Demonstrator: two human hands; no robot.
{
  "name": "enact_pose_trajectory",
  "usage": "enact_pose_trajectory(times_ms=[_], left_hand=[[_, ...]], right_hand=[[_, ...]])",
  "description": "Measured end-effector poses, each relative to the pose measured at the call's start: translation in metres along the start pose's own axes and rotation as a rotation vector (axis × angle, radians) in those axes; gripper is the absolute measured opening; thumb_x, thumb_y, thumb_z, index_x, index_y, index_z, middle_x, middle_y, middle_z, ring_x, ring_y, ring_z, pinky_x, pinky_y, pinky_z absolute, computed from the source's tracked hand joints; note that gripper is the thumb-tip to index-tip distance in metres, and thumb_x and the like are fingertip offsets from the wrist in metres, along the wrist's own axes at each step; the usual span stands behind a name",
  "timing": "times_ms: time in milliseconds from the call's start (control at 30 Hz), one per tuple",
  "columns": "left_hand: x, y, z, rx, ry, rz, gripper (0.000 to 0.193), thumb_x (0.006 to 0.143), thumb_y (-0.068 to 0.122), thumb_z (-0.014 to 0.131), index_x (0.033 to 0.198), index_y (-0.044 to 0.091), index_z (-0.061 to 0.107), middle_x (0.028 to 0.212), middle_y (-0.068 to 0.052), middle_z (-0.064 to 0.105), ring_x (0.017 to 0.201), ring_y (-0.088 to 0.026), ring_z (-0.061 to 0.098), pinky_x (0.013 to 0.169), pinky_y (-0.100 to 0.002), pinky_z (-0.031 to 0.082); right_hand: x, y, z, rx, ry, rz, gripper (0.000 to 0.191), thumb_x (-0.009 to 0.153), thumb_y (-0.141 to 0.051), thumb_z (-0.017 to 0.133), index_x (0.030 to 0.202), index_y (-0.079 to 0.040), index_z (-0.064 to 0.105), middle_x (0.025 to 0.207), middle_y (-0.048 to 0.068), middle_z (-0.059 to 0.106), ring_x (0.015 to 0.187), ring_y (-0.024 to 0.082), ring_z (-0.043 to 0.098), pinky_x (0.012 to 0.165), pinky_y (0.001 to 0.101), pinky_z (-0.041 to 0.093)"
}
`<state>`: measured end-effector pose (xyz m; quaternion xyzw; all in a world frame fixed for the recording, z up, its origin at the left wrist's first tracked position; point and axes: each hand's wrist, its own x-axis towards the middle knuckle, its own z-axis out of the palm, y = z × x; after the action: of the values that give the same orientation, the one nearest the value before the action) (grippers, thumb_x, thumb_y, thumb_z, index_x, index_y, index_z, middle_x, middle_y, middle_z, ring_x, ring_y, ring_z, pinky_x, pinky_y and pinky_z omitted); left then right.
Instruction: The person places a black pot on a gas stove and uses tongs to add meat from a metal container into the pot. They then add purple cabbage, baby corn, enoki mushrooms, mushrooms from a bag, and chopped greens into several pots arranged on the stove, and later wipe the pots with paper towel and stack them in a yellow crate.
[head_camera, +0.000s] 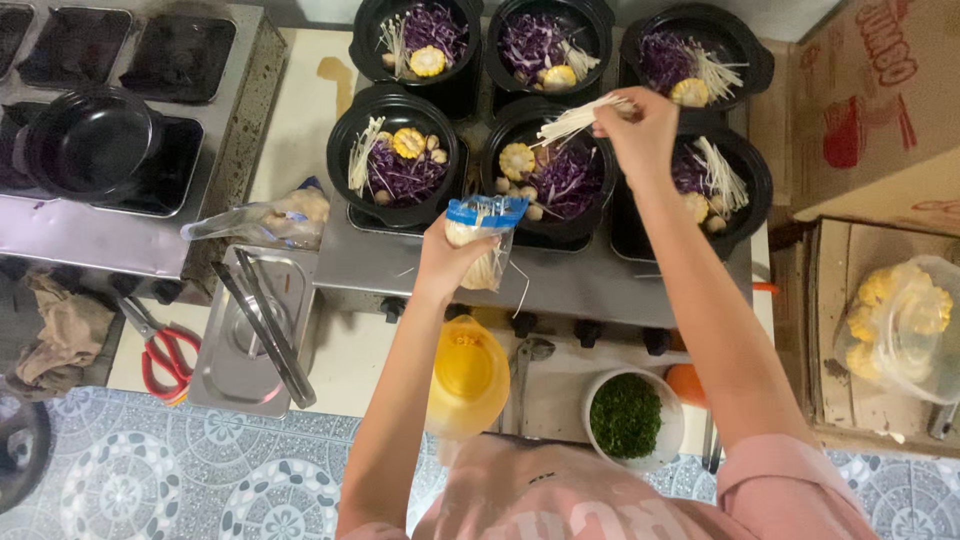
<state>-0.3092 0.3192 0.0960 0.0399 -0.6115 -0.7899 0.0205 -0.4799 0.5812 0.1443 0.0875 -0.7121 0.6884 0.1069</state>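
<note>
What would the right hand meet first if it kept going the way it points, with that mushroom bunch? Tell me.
Probably the middle front black pot: the right hand points its enoki mushrooms left over it, though height is unclear.

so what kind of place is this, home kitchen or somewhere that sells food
Most likely a small commercial kitchen or food stall. Six black pots sit on a steel multi-burner stove, each filled alike with purple cabbage, corn and mushrooms. The right hand adds enoki mushrooms taken from the packet in the left hand.
</note>
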Motion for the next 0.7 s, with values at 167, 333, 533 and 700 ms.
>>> enact_pose_trajectory(times_ms=[167, 333, 533, 700], left_hand=[[-0.015, 0.019, -0.009, -0.01, 0.044, 0.019, 0.037, 0.078, -0.004, 0.082, 0.112, 0.0, 0.069, 0.103, -0.007, 0.077, 0.093, -0.013, 0.071, 0.085, -0.029, 0.057], [-0.032, 0.028, -0.009, -0.064, 0.08, 0.012, 0.035, 0.078, -0.005, 0.081, 0.11, 0.0, 0.068, 0.104, -0.007, 0.076, 0.093, -0.012, 0.072, 0.085, -0.029, 0.058], [-0.051, 0.021, 0.012, -0.065, 0.098, 0.035, 0.034, 0.079, -0.006, 0.081, 0.11, 0.0, 0.069, 0.104, -0.007, 0.076, 0.093, -0.012, 0.071, 0.085, -0.029, 0.057], [-0.066, 0.015, 0.042, -0.127, 0.115, 0.056, 0.035, 0.079, -0.006, 0.082, 0.111, -0.001, 0.068, 0.104, -0.007, 0.076, 0.093, -0.012, 0.071, 0.086, -0.029, 0.057]], right_hand=[[0.017, 0.054, 0.011, -0.407, -0.163, -0.251, 0.016, 0.082, 0.004, 0.075, 0.097, 0.0, 0.075, 0.089, 0.011, 0.075, 0.08, 0.021, 0.074, 0.073, 0.0333, 0.059], [0.018, 0.066, 0.004, -0.926, -0.433, -0.526, 0.018, 0.082, 0.0, 0.078, 0.097, -0.009, 0.075, 0.103, 0.01, 0.074, 0.096, 0.033, 0.07, 0.085, 0.042, 0.056], [0.025, 0.034, -0.002, -0.994, -0.635, -0.312, 0.035, 0.065, -0.01, 0.088, 0.1, -0.01, 0.081, 0.095, 0.015, 0.076, 0.083, 0.033, 0.071, 0.084, 0.042, 0.055], [0.025, 0.019, -0.017, -0.632, -0.506, -0.082, 0.022, 0.091, 0.0, 0.066, 0.111, -0.003, 0.074, 0.106, 0.011, 0.076, 0.085, 0.018, 0.076, 0.076, 0.0317, 0.058]])
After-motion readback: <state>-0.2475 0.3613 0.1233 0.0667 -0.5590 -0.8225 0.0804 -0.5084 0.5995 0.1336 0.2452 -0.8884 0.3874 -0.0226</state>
